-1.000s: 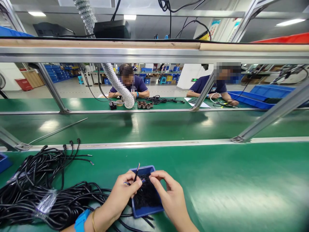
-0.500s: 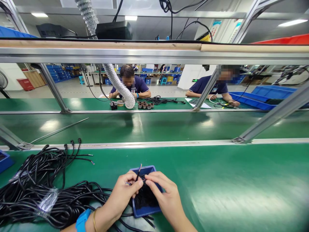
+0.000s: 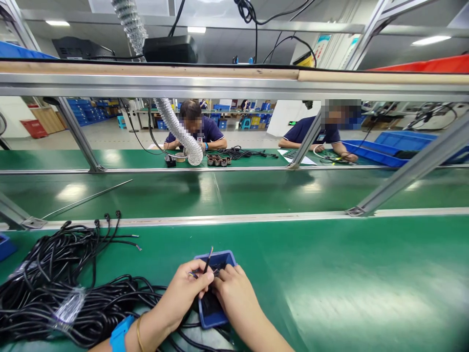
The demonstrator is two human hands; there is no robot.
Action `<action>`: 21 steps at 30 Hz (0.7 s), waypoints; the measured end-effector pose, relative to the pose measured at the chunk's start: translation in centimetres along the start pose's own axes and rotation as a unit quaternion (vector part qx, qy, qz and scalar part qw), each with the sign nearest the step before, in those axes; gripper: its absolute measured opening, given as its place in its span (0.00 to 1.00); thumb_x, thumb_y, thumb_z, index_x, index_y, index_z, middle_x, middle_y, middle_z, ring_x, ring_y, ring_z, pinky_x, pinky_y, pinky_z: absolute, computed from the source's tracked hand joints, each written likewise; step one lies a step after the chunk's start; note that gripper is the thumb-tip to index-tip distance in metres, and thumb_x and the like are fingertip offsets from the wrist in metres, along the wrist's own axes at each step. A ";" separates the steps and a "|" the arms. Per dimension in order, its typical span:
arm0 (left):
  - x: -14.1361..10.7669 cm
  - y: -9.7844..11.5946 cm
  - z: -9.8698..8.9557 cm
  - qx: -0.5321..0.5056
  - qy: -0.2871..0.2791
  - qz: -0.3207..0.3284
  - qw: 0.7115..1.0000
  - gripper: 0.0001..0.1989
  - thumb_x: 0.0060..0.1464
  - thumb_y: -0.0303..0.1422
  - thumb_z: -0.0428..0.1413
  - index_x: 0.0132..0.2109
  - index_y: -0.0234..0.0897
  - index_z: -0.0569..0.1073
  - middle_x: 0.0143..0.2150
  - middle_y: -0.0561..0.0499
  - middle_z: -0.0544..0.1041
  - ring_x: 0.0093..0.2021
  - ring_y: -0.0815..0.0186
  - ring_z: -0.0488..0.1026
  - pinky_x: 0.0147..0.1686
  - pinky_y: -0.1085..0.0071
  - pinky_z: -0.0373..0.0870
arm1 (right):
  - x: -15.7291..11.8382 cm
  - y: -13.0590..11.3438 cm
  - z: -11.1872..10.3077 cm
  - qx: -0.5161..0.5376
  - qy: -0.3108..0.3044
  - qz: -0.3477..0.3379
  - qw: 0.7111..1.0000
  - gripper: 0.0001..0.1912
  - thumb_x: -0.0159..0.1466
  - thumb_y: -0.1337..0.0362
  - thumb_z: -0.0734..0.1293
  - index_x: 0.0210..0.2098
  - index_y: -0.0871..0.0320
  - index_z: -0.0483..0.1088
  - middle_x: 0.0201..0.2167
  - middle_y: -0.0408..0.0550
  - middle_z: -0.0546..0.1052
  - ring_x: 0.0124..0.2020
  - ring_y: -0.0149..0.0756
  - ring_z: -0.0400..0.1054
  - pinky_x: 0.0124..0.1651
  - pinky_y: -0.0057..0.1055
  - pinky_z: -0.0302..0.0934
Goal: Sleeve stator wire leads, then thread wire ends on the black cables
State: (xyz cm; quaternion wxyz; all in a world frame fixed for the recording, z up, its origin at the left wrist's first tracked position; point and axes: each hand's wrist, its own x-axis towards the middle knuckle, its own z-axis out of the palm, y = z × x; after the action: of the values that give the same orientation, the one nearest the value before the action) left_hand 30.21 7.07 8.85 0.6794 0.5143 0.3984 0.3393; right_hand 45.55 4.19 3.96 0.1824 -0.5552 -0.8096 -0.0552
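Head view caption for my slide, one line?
Left hand pinches a black wire over a blue tray, right hand over it, coiled black cable alongside.

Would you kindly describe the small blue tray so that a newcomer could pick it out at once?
On the nearest green workbench, a coil of black cable lies at left. Just right of it sits a small blue tray of black wires. Unlike the blue bin at the view's left edge, it lies between the left hand, which pinches a thin wire, and the right hand.
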 end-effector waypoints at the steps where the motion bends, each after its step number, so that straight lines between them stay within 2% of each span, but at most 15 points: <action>1: 0.0 -0.1 -0.1 0.008 -0.003 0.000 1.000 0.23 0.47 0.51 0.65 0.32 0.34 0.73 0.22 0.57 0.65 0.24 0.71 0.59 0.25 0.75 0.56 | 0.0 0.1 -0.3 0.014 0.003 0.008 1.000 0.07 0.60 0.72 0.73 0.27 0.55 0.76 0.25 0.46 0.78 0.31 0.42 0.69 0.35 0.38 0.60; 4: 0.0 -0.2 -0.2 0.020 -0.007 -0.002 1.000 0.24 0.47 0.52 0.65 0.32 0.34 0.73 0.23 0.57 0.65 0.24 0.71 0.59 0.26 0.74 0.56 | 0.0 0.7 -2.0 0.150 0.039 0.051 0.987 0.07 0.66 0.70 0.67 0.33 0.54 0.76 0.31 0.45 0.79 0.34 0.40 0.70 0.37 0.34 0.63; 8: 0.0 -0.2 -0.2 0.026 -0.010 -0.006 1.000 0.24 0.46 0.53 0.66 0.31 0.34 0.72 0.23 0.57 0.65 0.24 0.72 0.59 0.26 0.74 0.57 | -0.1 1.4 -3.9 0.386 0.115 0.136 0.905 0.09 0.70 0.65 0.62 0.37 0.54 0.74 0.34 0.45 0.80 0.35 0.37 0.73 0.39 0.31 0.67; 11: 0.0 -0.2 -0.1 0.030 -0.010 -0.010 0.999 0.25 0.45 0.53 0.66 0.31 0.34 0.72 0.22 0.58 0.64 0.23 0.72 0.59 0.25 0.74 0.56 | -0.1 1.3 -4.2 0.465 0.143 0.167 0.858 0.08 0.68 0.61 0.65 0.37 0.55 0.76 0.34 0.47 0.80 0.35 0.38 0.75 0.38 0.29 0.68; 13: 0.1 -0.2 -0.1 0.033 -0.010 -0.010 0.999 0.25 0.45 0.53 0.66 0.30 0.34 0.71 0.22 0.58 0.64 0.23 0.72 0.58 0.25 0.74 0.56 | -0.1 1.1 -4.1 0.473 0.163 0.165 0.850 0.08 0.67 0.61 0.66 0.37 0.55 0.77 0.34 0.47 0.80 0.35 0.38 0.75 0.37 0.29 0.68; 21: 0.0 -0.3 -0.2 0.031 -0.016 -0.010 0.999 0.25 0.45 0.53 0.66 0.30 0.34 0.71 0.22 0.58 0.64 0.23 0.72 0.59 0.25 0.74 0.56 | -0.2 0.7 -4.2 0.443 0.203 0.140 0.862 0.06 0.67 0.66 0.67 0.36 0.53 0.77 0.32 0.45 0.80 0.34 0.35 0.74 0.36 0.27 0.67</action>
State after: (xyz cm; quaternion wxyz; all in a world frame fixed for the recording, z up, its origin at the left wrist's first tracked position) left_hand 30.08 7.09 8.51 0.6728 0.5366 0.4027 0.3119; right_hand 47.22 3.09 7.71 0.5757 -0.4994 -0.6075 0.2239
